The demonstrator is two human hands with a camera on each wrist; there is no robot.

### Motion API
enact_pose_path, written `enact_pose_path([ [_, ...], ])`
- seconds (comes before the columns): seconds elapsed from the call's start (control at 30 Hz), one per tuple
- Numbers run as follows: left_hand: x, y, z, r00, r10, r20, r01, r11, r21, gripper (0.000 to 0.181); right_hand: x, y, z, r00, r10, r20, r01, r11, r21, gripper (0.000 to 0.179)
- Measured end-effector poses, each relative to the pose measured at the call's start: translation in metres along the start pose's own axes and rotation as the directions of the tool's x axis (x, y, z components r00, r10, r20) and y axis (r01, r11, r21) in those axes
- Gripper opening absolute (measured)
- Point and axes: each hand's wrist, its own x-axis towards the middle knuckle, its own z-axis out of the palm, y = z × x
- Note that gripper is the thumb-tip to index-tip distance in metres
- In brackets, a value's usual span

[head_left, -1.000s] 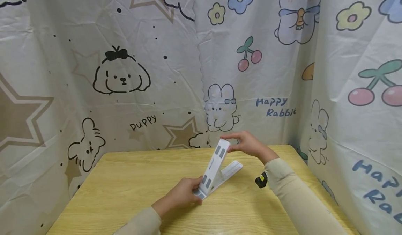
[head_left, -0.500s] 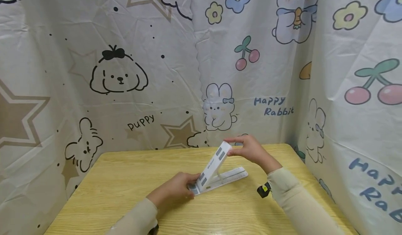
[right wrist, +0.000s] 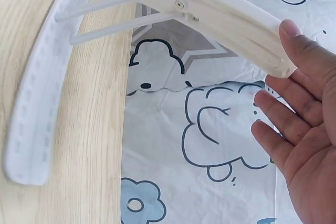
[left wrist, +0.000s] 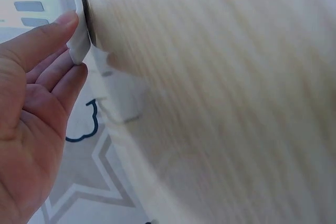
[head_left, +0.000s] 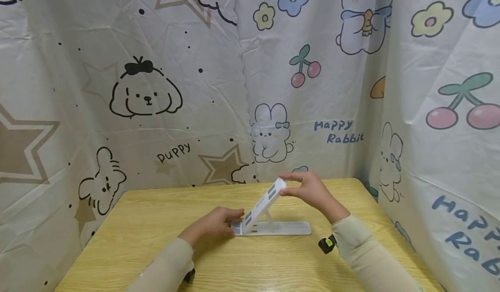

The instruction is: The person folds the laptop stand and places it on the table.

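Note:
A white folding stand with grey pads stands in the middle of the head view. Its base (head_left: pixel 291 228) lies along the table, and its padded upper arm (head_left: pixel 261 205) slants up to the right. In the right wrist view two thin struts (right wrist: pixel 121 29) link base and arm. My left hand (head_left: pixel 212 222) pinches the hinge end of the stand between thumb and fingers. With thumb and forefinger, my right hand (head_left: pixel 312 192) grips the raised tip of the upper arm; the other fingers spread loosely below it in the right wrist view.
The wood-grain table (head_left: pixel 156 214) reaches back to a printed curtain (head_left: pixel 218 101), which also closes off the sides. A small black device (head_left: pixel 327 244) sits at the right wrist, and another (head_left: pixel 189 275) at the left.
The stand has swung round so its base lies level across the view, lower at its right end. The upper arm leans further down to the right. Both hands keep hold of it.

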Motion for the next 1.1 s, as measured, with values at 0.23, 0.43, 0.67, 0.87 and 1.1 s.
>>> enact_pose_path([
  [0.23, 0.000, -0.006, -0.007, 1.000, 0.014, 0.008, -0.015, 0.999, 0.028, 0.076, -0.009, -0.005, 0.006, 1.000, 0.012, -0.028, -0.012, 1.000, -0.003, 0.054],
  [0.43, 0.000, -0.005, -0.006, 0.998, 0.067, -0.013, -0.066, 0.992, 0.106, 0.076, -0.014, -0.005, 0.005, 0.998, -0.050, -0.035, 0.050, 0.999, 0.013, 0.050],
  [0.67, 0.000, 0.004, 0.002, 0.993, 0.114, -0.042, -0.101, 0.967, 0.234, 0.075, -0.014, -0.001, 0.003, 0.992, -0.122, -0.010, 0.123, 0.992, 0.010, 0.051],
  [0.87, -0.001, 0.031, 0.007, 0.976, 0.146, -0.162, -0.115, 0.976, 0.185, 0.076, -0.013, 0.003, -0.002, 0.978, -0.205, 0.047, 0.205, 0.979, -0.001, 0.049],
  [1.1, 0.000, 0.065, 0.016, 0.929, 0.235, -0.286, -0.187, 0.965, 0.183, 0.075, -0.007, 0.021, -0.011, 0.969, -0.203, 0.143, 0.196, 0.979, 0.059, 0.052],
])
